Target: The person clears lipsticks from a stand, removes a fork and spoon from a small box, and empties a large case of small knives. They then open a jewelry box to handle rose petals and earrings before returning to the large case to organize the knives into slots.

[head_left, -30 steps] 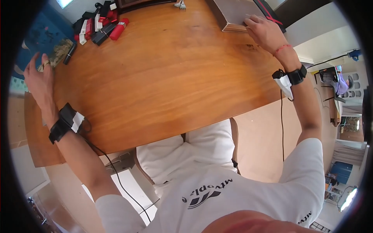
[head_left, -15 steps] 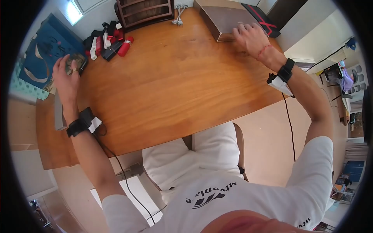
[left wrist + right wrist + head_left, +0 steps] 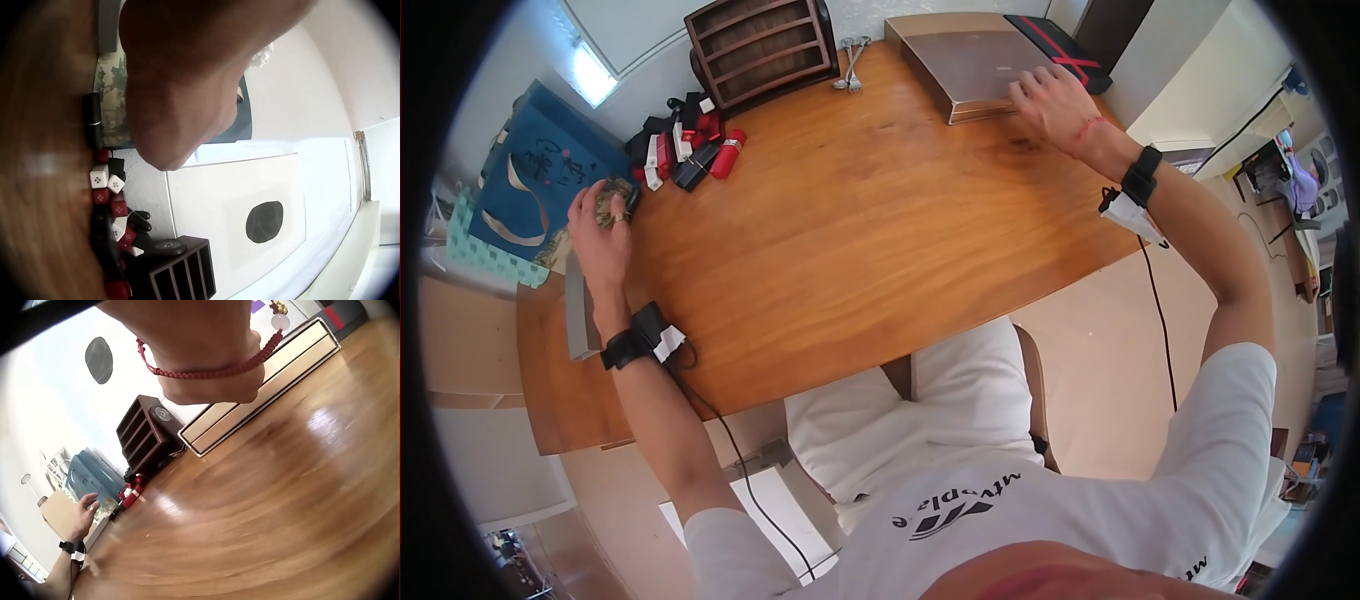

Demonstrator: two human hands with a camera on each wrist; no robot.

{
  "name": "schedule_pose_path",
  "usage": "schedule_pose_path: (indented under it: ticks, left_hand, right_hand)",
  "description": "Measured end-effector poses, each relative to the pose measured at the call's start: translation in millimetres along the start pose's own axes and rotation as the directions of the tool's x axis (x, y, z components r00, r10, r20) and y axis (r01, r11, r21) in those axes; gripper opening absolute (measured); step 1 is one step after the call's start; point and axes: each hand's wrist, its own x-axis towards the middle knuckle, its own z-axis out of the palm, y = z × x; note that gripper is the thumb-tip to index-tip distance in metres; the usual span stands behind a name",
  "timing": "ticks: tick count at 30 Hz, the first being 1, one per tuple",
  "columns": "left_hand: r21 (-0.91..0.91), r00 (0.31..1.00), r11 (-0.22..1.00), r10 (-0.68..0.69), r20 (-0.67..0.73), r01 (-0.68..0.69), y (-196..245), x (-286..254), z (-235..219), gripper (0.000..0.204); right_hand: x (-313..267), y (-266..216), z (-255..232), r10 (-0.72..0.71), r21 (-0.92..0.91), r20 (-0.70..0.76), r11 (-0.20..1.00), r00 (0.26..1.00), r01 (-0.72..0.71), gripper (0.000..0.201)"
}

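My left hand point(image 3: 603, 250) is beside a blue paper gift bag point(image 3: 565, 150) with a pale ribbon handle, at the table's left end. Its fingers are loosely bent, and nothing shows in them. Between the hand and the pile lies a dark tube point(image 3: 93, 120). At the far right, my right hand point(image 3: 1055, 108) has its fingertips at the near edge of a flat brown box point(image 3: 980, 65); in the right wrist view the hand hides part of that box. Small red, white and black cases, like lipsticks, lie heaped point(image 3: 728, 153) near the bag.
A dark wooden rack point(image 3: 765, 50) with slats stands at the back, with forks point(image 3: 854, 75) beside it. Behind the brown box lies a black box with red ribbon point(image 3: 1055, 45). A grey box point(image 3: 582, 318) and a mint perforated basket point(image 3: 495, 250) are at the left edge.
The head view has shifted, bringing more of the rack and bag into sight. My left hand has moved slightly right along the bag. The right hand stays by the brown box.
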Motion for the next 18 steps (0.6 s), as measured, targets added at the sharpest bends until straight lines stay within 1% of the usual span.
schedule_pose_path:
  ticks: [2,4,6,7,9,11,12,13,15,16,18]
  left_hand:
    - [-0.005,1.000,1.000,-0.007,0.003,0.007,-1,-1,2,0.039]
    - [-0.020,1.000,1.000,0.023,0.016,-0.023,-2,-1,3,0.038]
    - [-0.032,0.999,0.999,0.027,0.027,-0.026,-1,-1,3,0.039]
    - [-0.045,0.999,0.998,0.034,0.034,-0.032,0,-2,3,0.039]
    - [-0.046,0.998,0.998,0.037,0.045,-0.035,5,-2,3,0.040]
    - [-0.037,0.997,0.998,0.054,0.053,-0.052,5,0,4,0.040]
    - [-0.077,0.995,0.995,0.072,0.063,-0.067,7,-2,7,0.040]
    - [-0.116,0.993,0.990,0.093,0.074,-0.084,7,-1,10,0.040]
    - [-0.137,0.989,0.983,0.131,0.071,-0.121,12,0,16,0.040]
    - [-0.163,0.984,0.976,0.161,0.077,-0.147,18,-1,19,0.039]
    - [-0.166,0.979,0.972,0.183,0.092,-0.166,33,-2,22,0.039]
  right_hand:
    - [-6,7,9,0.005,-0.016,0.010,1.000,1.000,-0.005,0.021]
    - [-12,14,17,0.008,-0.030,0.023,1.000,1.000,-0.007,0.023]
    - [-16,20,23,0.082,-0.026,0.190,0.997,0.978,-0.079,0.017]
    - [-20,18,30,0.079,-0.027,0.192,0.997,0.978,-0.075,0.017]
    - [-24,16,47,0.083,-0.025,0.012,0.996,0.996,-0.083,0.018]
    - [-22,18,39,0.061,-0.029,0.008,0.998,0.998,-0.061,0.019]
    - [-23,16,37,0.043,-0.028,0.004,0.999,0.999,-0.043,0.020]
    - [-22,13,30,0.054,-0.025,-0.002,0.998,0.999,-0.054,0.020]
    - [-21,10,11,-0.007,-0.017,-0.034,1.000,0.999,0.007,0.015]
    - [-22,5,1,0.009,-0.019,-0.036,1.000,0.999,-0.009,0.015]
    - [-26,-13,-24,-0.025,0.031,-0.104,0.999,0.994,0.029,0.015]
